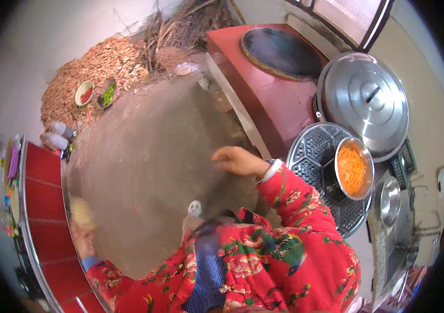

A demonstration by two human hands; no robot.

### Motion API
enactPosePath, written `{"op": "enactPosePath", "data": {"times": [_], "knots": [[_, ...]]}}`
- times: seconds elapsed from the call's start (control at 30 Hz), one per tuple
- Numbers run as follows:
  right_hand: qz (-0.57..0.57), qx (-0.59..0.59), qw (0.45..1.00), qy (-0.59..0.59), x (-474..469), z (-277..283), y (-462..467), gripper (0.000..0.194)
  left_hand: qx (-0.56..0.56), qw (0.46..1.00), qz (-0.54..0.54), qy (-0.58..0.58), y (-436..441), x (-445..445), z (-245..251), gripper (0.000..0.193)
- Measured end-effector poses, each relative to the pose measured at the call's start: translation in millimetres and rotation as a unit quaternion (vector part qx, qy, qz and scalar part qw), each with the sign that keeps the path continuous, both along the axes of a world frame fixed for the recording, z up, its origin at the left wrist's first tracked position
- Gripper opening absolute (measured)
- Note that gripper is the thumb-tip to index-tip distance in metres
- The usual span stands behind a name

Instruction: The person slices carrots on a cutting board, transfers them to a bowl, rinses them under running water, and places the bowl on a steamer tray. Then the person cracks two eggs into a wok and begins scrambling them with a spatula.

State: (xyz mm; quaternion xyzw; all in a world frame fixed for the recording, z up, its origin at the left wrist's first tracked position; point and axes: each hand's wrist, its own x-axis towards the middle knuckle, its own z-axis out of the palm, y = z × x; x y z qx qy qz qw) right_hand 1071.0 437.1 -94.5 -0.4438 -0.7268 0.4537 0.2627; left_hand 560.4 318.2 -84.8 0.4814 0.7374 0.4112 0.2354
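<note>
Low at the left, beside the red cabinet front, my left hand [85, 240] holds a pale yellow object [82, 214]. Motion blur hides what that object is. My right hand [241, 160] hangs over the floor near the side of the red stove, its fingers loosely bent and apart, with nothing in them. Right of it, a steel bowl of shredded orange vegetable [351, 172] rests on a perforated metal steamer rack [312, 143].
A black wok [280, 53] is set into the red stove [241, 78], with a large lidded steel pot [362, 101] beside it. Wood chips [100, 58], two bowls of peppers and plastic bottles [55, 139] sit on the floor. Red cabinets [44, 203] line the left.
</note>
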Motion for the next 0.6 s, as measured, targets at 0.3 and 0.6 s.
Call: {"op": "enactPosePath", "data": {"times": [0.3, 0.6], "knots": [[-0.263, -0.176, 0.942, -0.115, 32, 6, 15, 0.021, -0.06, 0.97, -0.11, 0.209, 259, -42, -35, 0.053], [-0.327, -0.161, 0.929, -0.057, 77, -44, 80, 0.021, 0.012, 0.948, -0.314, 0.045, 473, 136, -43, 0.056]]}}
